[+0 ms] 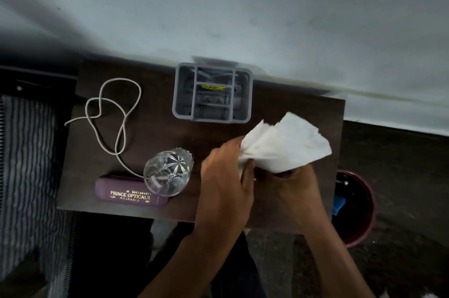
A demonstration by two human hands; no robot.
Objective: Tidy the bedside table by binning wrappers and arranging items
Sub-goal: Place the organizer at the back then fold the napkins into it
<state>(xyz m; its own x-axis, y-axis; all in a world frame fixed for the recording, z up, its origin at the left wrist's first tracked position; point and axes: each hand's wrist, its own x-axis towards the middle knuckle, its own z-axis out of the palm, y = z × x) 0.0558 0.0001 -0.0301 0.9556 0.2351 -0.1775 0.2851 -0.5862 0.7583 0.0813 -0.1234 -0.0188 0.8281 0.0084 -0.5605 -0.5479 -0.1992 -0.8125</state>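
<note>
Dark wood is your work surface, a small bedside table (155, 132) pushed against a pale wall, with striped bedding at the far left. You have both hands over its right half: your left hand (224, 183) pinches one end of a white tissue (284, 144) and your right hand (295, 188) is closed around its gathered lower part, so the tissue fans up above your fingers. A maroon bin (362, 220) stands on the floor just beyond the table's right edge, so the drop looks short. Watch your left forearm: the cut-glass tumbler (167, 172) stands just left of it, overlapping the purple spectacle case (128, 194), and a careless sweep could tip it. A loose white cable (114, 112) coils at the far left, and a grey organiser (212, 93) sits at the far edge. If you let go of the tissue too early, its light open folds may drift and miss the bin.
</note>
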